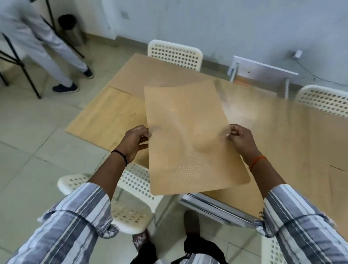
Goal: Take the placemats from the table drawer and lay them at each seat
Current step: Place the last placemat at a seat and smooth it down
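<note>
A thin tan placemat [191, 135] hangs in the air over the near corner of the wooden table [284, 131]. My left hand [134, 142] pinches its left edge and my right hand [240, 138] pinches its right edge. The mat is slightly see-through; the holes of the white chair [131, 185] below show through its lower part. Another placemat [106, 112] lies flat on the table's left end. A grey metal edge [214, 208] sticks out under the table's near side; whether it is the drawer I cannot tell.
White perforated chairs stand at the far side [175, 54], the right [327, 103] and the bottom right [274, 253]. A person [42, 47] stands at the back left by black stand legs [12, 59]. A small white table [264, 70] stands against the wall.
</note>
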Demonstrator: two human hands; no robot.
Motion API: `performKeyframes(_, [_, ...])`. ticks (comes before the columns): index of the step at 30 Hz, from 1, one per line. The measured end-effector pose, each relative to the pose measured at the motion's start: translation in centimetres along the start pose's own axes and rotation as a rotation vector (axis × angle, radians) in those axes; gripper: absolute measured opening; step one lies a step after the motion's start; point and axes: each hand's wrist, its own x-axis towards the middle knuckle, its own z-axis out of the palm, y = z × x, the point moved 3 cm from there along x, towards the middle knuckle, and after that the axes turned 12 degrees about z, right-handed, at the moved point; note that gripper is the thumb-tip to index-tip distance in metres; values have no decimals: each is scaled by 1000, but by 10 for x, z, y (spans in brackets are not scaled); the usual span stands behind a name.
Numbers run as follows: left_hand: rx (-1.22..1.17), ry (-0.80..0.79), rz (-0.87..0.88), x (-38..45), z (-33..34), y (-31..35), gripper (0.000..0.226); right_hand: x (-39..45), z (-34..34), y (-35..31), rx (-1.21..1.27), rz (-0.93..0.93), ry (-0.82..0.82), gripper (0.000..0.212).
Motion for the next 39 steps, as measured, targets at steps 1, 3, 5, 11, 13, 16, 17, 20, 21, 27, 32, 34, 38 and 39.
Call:
performKeyframes(1, [-14, 17, -4, -6, -21, -3, 33, -1, 20, -6, -25, -10, -8, 37])
performKeyframes(3, [-26, 31, -13, -13, -47, -10, 31, -3, 47, -15, -57, -23, -5, 35])
performKeyframes(5, [-27, 53, -26, -19, -71, -15, 31, -1, 72, -24, -87, -33, -3, 33])
performKeyframes(11, [-27, 148, -89, -29, -120, -31, 33, 48, 133, -40, -244, -41, -42, 29])
performKeyframes(13, [-24, 189, -127, -29, -127, -39, 25, 70, 150, -44, -308, -30, -55, 32])
performKeyframes(16, [32, 227, -167, -31, -133, -48, 15, 97, 175, -50, -392, -66, -84, 35])
performKeyframes(17, [47, 240, -174, -30, -133, -52, 13, 105, 183, -53, -419, -85, -98, 35])
performKeyframes(20, [51, 264, -208, -30, -130, -64, 11, 125, 201, -57, -484, -112, -142, 36])
performKeyframes(21, [49, 273, -225, -29, -130, -69, 11, 131, 207, -57, -504, -119, -156, 37])
performKeyframes(27, [24, 305, -307, -35, -131, -90, 8, 157, 235, -68, -598, -178, -229, 40])
performKeyframes(32, [69, 363, -316, -36, -133, -93, 12, 165, 252, -76, -741, -326, -268, 49])
performKeyframes(34, [102, 387, -310, -32, -133, -91, 11, 149, 262, -79, -886, -523, -223, 56])
performKeyframes(38, [262, 378, -330, -25, -133, -89, 8, 94, 290, -71, -1024, -712, -270, 60])
performKeyframes(39, [352, 378, -347, -24, -136, -87, 7, 83, 298, -64, -1042, -680, -310, 61])
